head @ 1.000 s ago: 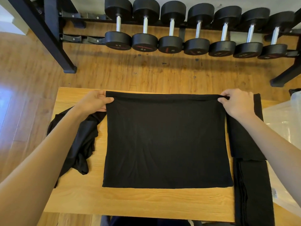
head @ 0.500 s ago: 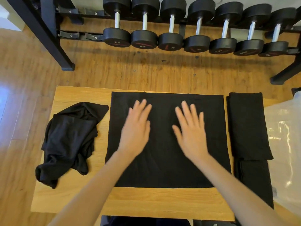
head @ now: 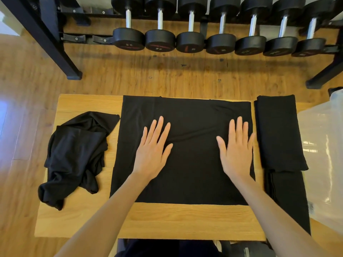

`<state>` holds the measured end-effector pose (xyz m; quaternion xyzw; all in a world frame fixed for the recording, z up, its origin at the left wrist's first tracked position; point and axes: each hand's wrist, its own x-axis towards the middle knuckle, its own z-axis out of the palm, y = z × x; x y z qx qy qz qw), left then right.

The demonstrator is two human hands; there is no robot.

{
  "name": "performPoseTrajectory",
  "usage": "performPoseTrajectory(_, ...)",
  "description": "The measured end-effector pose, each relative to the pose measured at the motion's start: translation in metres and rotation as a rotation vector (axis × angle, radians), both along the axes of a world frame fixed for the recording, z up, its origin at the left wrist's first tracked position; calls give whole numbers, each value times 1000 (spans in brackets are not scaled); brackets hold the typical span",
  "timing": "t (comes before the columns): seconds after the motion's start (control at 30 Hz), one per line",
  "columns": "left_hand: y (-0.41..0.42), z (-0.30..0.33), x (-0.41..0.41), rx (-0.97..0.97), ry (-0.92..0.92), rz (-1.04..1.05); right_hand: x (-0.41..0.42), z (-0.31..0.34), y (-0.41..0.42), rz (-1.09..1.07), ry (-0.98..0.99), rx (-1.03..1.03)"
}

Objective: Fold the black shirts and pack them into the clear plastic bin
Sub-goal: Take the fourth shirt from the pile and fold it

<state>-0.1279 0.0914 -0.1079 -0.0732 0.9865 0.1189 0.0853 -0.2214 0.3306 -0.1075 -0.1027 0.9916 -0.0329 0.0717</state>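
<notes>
A black shirt [head: 185,127], folded into a broad rectangle, lies flat across the middle of the wooden table [head: 185,221], its far edge running along the table's 12 o'clock side and its near edge leaving a strip of bare wood toward 6 o'clock. Both hands rest palm-down on it. The left hand [head: 153,151] lies on the shirt's left half with its fingers straight and slightly fanned, pointing toward 1 o'clock; the right hand [head: 235,153] lies on the right half, fingers straight and close together with the thumb spread out toward 10 o'clock, its outer edge near the shirt's right border. A shallow crease in the cloth runs between the two hands.

At 9 o'clock from the flat shirt, a crumpled black shirt [head: 74,156] sits in a loose heap (one corner of it pointing at the flat shirt's left edge, just short of touching). At 3 o'clock, a folded black shirt [head: 278,132] lies as a narrow strip, its near end overlapping another folded dark piece [head: 285,197] that reaches toward 5 o'clock. Past these, at the right edge of the view, stands the clear plastic bin [head: 323,154]; what it holds cannot be told.

Beyond the table at 12 o'clock, a dumbbell rack [head: 55,39] holds a row of black dumbbells [head: 190,41] over the wooden floor [head: 167,76].
</notes>
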Motion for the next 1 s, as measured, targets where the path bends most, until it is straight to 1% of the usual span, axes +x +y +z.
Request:
performPoseTrajectory(0.07,8,3,20,15,5,25,25,7,-13,64,-18,-28)
performPoseTrajectory(0.17,21,4,57,-2,-14,5,78,8,-32,228,-72,-59)
performPoseTrajectory(0.23,28,1,79,-28,-46,-11,104,1,-32,265,-100,-49)
performPoseTrajectory(0.37,29,1,110,-16,-94,44,122,-2,-6,194,-117,-20)
performPoseTrajectory(0.53,22,3,143,0,-96,116,133,0,44,99,-116,-21)
performPoseTrajectory(0.73,20,5,164,15,-98,146,144,0,69,69,-120,-7)
performPoseTrajectory(0.8,19,9,167,34,-83,158,146,4,67,79,-111,-34)
performPoseTrajectory(0.9,18,11,176,61,-75,162,153,4,66,171,-121,-73)
performPoseTrajectory(1.0,14,11,186,85,-86,205,159,1,77,180,-153,-74)
